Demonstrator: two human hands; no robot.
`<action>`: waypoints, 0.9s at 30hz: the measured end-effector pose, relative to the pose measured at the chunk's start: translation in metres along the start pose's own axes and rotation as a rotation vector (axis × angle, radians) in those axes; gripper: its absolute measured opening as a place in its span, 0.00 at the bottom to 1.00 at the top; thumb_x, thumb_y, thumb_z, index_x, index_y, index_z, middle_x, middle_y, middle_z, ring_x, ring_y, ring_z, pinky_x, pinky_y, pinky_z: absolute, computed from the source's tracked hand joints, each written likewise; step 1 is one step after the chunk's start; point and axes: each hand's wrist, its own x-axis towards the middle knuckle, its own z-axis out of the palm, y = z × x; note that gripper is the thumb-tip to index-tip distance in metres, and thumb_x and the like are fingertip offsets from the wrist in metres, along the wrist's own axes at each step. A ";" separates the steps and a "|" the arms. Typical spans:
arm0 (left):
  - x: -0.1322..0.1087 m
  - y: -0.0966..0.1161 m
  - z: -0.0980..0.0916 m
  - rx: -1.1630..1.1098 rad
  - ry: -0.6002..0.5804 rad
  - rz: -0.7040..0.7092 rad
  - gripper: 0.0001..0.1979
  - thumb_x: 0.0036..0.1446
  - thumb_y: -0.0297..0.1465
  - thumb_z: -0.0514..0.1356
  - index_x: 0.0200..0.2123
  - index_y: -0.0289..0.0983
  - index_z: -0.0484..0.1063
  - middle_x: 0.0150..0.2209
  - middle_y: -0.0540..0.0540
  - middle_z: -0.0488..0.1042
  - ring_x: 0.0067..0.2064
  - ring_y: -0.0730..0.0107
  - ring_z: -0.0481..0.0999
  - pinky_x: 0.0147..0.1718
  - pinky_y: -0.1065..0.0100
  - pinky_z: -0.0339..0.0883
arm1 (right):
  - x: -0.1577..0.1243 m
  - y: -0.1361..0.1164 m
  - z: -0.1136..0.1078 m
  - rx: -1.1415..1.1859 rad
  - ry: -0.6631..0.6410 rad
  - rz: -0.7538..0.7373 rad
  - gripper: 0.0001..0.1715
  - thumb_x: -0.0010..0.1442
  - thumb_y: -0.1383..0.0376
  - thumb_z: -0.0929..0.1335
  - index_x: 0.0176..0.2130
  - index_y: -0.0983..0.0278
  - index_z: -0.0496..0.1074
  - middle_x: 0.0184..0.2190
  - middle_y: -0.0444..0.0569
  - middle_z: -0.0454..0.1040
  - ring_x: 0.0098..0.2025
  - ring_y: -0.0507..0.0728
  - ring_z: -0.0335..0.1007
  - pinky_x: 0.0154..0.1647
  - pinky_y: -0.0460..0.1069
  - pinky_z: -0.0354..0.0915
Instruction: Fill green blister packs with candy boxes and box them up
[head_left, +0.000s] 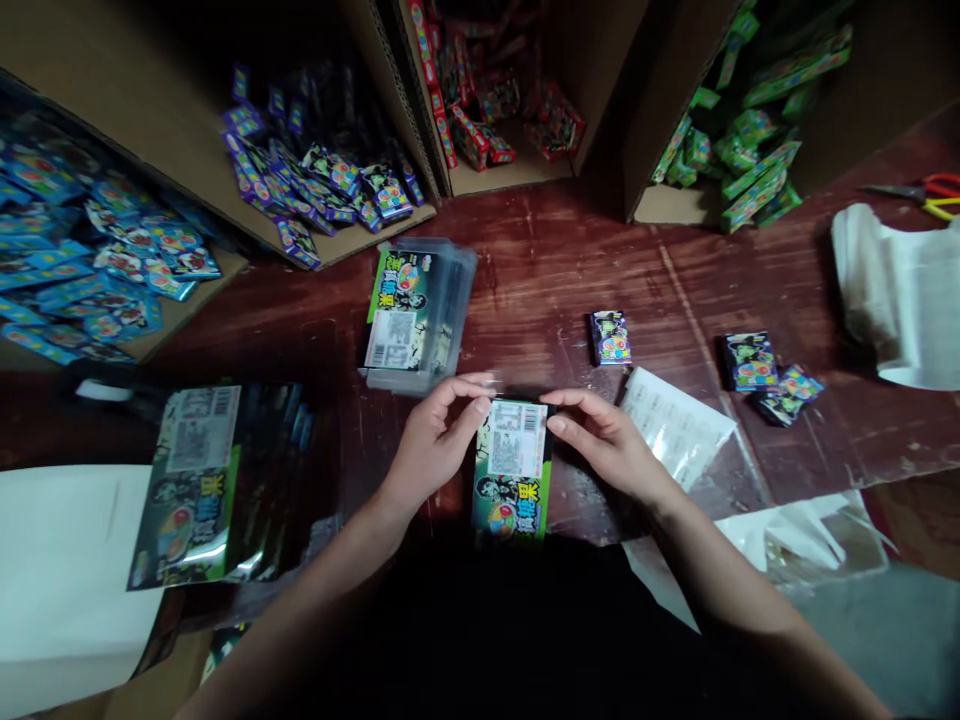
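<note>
A green-and-black printed candy bag point(510, 480) with a white label lies near the table's front edge, its printing upside down to me. My left hand point(442, 430) pinches its far left corner between thumb and fingers, the fingertips slightly blurred. At the far right corner, my right hand point(600, 440) grips the bag's edge with thumb and forefinger. Just beyond my left hand sits a clear plastic box point(446, 310) with similar printed packaging on it. To the left is a pile of similar glossy printed bags point(199, 490).
Cardboard boxes hold blue packs point(112, 250), purple packs point(322, 180), red packs point(480, 140) and green packs point(757, 170). A small purple box point(611, 338), two more dark packs point(750, 362) and a label sheet point(679, 425) lie rightward. Scissors point(930, 195) lie far right beside a white roll point(900, 300).
</note>
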 end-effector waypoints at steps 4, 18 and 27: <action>0.004 0.005 -0.003 -0.062 0.049 -0.025 0.10 0.62 0.33 0.62 0.47 0.39 0.72 0.45 0.45 0.80 0.46 0.65 0.79 0.50 0.60 0.71 | 0.004 -0.006 0.002 -0.074 0.101 -0.104 0.15 0.67 0.58 0.70 0.52 0.54 0.75 0.52 0.49 0.78 0.56 0.59 0.73 0.61 0.59 0.68; 0.019 0.036 -0.007 0.214 -0.068 -0.071 0.11 0.60 0.41 0.66 0.37 0.39 0.78 0.35 0.48 0.82 0.37 0.66 0.80 0.39 0.65 0.72 | 0.017 -0.038 -0.002 0.132 0.147 0.164 0.16 0.58 0.53 0.75 0.34 0.63 0.77 0.31 0.44 0.79 0.33 0.53 0.72 0.37 0.49 0.68; 0.022 0.027 -0.001 0.082 -0.248 -0.021 0.08 0.56 0.36 0.69 0.38 0.40 0.77 0.43 0.47 0.82 0.45 0.65 0.82 0.50 0.60 0.75 | -0.005 -0.017 -0.016 0.062 0.045 0.018 0.13 0.62 0.55 0.74 0.43 0.59 0.78 0.40 0.46 0.81 0.41 0.56 0.77 0.47 0.54 0.73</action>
